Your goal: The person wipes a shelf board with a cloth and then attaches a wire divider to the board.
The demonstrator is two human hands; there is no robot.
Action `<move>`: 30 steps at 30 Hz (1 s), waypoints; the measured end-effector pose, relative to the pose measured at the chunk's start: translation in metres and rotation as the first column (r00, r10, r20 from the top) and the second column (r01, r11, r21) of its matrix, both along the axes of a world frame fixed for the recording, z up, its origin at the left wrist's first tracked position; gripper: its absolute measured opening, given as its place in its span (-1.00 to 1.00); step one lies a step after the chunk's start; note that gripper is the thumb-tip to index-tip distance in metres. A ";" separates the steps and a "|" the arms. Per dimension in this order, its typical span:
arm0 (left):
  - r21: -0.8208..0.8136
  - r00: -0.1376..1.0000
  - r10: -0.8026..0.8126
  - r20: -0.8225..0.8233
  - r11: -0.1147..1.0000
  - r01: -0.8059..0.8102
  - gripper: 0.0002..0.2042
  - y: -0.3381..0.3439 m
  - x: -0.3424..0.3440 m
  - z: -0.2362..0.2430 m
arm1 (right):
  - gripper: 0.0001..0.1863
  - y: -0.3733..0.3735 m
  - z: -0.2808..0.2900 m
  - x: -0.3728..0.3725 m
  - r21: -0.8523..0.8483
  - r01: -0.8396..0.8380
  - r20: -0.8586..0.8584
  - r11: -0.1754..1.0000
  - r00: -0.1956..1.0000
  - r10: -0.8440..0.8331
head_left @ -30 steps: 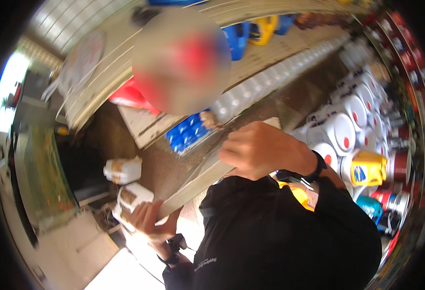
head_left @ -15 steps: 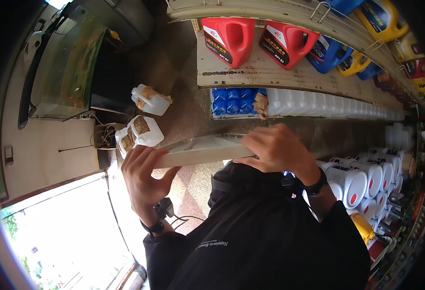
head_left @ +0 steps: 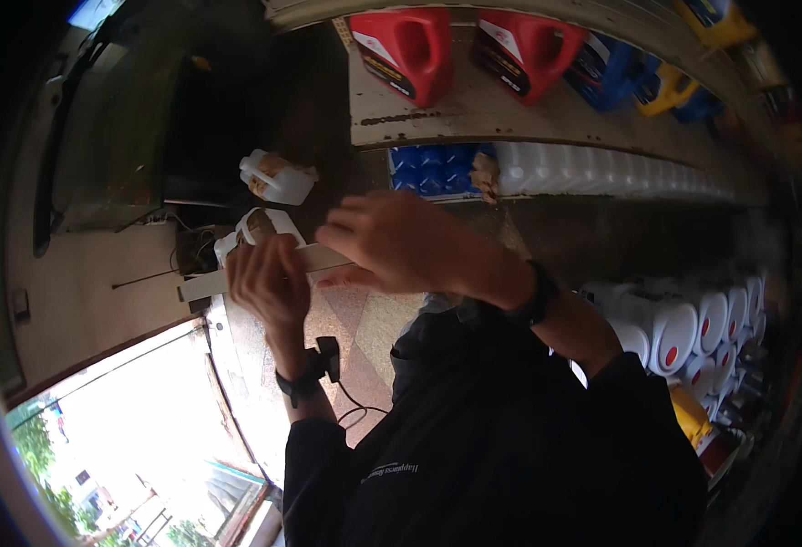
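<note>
A long, flat, pale board (head_left: 197, 288) lies across the view in front of my body, sticking out past the left of my fingers. My left hand (head_left: 269, 283) has its curled fingers over the board. My right hand (head_left: 396, 251), nearer its right part, grips it too, with the thumb below; much of the board is hidden behind both hands, which are slightly blurred. Just beyond stand two white plastic jugs (head_left: 278, 182) with brown patches, the nearer one partly behind the board and my fingers.
A shelf (head_left: 392, 128) holds red, blue and yellow jugs (head_left: 402, 56). Below run blue containers (head_left: 433, 169) and pale containers (head_left: 601, 169). White buckets (head_left: 679, 337) are stacked at right. At left are a dark tank (head_left: 123, 146), a cabinet (head_left: 82, 301), cables and a bright doorway (head_left: 128, 456).
Both hands have moved left with the board, the right one furthest. The board's left end now juts past my left hand. The picture is darker and the view has levelled since the earliest frame.
</note>
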State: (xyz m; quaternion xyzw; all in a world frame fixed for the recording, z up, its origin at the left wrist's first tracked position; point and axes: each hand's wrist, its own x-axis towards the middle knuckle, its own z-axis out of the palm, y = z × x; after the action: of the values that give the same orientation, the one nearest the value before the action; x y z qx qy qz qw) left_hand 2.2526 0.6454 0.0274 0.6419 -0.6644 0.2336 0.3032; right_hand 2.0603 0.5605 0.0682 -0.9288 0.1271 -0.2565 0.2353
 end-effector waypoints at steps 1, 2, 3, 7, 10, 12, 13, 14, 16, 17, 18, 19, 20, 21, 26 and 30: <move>0.086 0.999 0.029 -0.022 0.996 -0.027 -0.62 0.002 0.003 0.000 | -0.64 -0.010 -0.003 -0.008 0.010 0.023 -0.010 1.000 1.000 -0.023; 0.119 0.997 0.071 -0.003 0.990 -0.070 -0.62 0.010 0.012 0.007 | -0.65 -0.022 -0.005 -0.011 0.032 0.038 0.060 0.999 0.997 -0.040; 0.145 0.994 0.109 0.006 0.983 -0.108 -0.62 0.014 0.019 0.011 | -0.66 -0.036 -0.006 -0.018 0.049 0.057 0.120 0.997 0.991 -0.063; 0.095 0.990 0.124 -0.066 0.989 -0.117 -0.64 0.015 0.037 0.010 | -0.68 -0.108 -0.065 -0.095 0.247 0.402 -0.084 0.882 0.915 -0.394; 0.111 0.995 0.097 -0.014 0.989 -0.095 -0.66 0.008 0.026 0.018 | -0.58 -0.161 -0.158 -0.144 0.198 0.538 -0.159 0.820 0.843 -0.514; 0.129 0.994 0.104 -0.038 0.987 -0.099 -0.66 0.003 0.023 0.015 | -0.46 -0.194 -0.211 -0.169 0.178 0.517 -0.259 0.837 0.846 -0.467; 0.128 0.992 0.115 -0.046 0.986 -0.108 -0.67 0.001 0.023 0.016 | -0.46 -0.207 -0.228 -0.176 0.190 0.511 -0.255 0.839 0.850 -0.460; 0.134 0.992 0.122 -0.033 0.984 -0.117 -0.67 0.000 0.025 0.016 | -0.43 -0.219 -0.245 -0.179 0.123 0.505 -0.287 0.854 0.842 -0.456; 0.143 0.987 0.143 -0.077 0.981 -0.131 -0.68 0.003 0.033 0.017 | -0.34 -0.237 -0.276 -0.178 0.213 0.508 -0.233 0.834 0.856 -0.462; 0.148 0.987 0.151 -0.061 0.979 -0.141 -0.68 0.003 0.034 0.019 | -0.32 -0.243 -0.286 -0.181 0.411 0.488 -0.250 0.770 0.873 -0.419; 0.115 0.988 0.148 -0.041 0.983 -0.143 -0.70 0.002 0.033 0.021 | -0.31 -0.251 -0.294 -0.187 0.583 0.470 -0.259 0.663 0.881 -0.397; 0.091 0.989 0.145 -0.017 0.986 -0.143 -0.71 0.000 0.031 0.021 | -0.29 -0.259 -0.311 -0.190 0.732 0.460 -0.327 0.502 0.884 -0.333; 0.106 0.989 0.149 -0.001 0.983 -0.149 -0.74 0.001 0.031 0.021 | -0.28 -0.256 -0.308 -0.182 0.808 0.421 -0.341 0.411 0.904 -0.257; 0.122 0.987 0.162 0.023 0.979 -0.164 -0.74 0.004 0.031 0.021 | -0.27 -0.252 -0.306 -0.174 0.866 0.394 -0.353 0.306 0.918 -0.182; 0.211 0.981 0.183 -0.059 0.963 -0.167 -0.75 0.003 0.040 0.015 | -0.25 -0.256 -0.385 -0.188 0.242 0.592 -0.227 0.769 0.805 -0.548; 0.139 0.983 0.179 -0.049 0.976 -0.170 -0.75 -0.007 0.032 0.013 | -0.32 -0.248 -0.371 -0.199 0.009 0.636 -0.144 0.772 0.765 -0.628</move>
State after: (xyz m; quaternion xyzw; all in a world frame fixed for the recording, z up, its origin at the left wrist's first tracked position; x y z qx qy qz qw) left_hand 2.2847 0.6380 0.0402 0.7236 -0.6101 0.1943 0.2579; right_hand 1.8618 0.3128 -0.3032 -0.8395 0.4549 -0.2549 0.1528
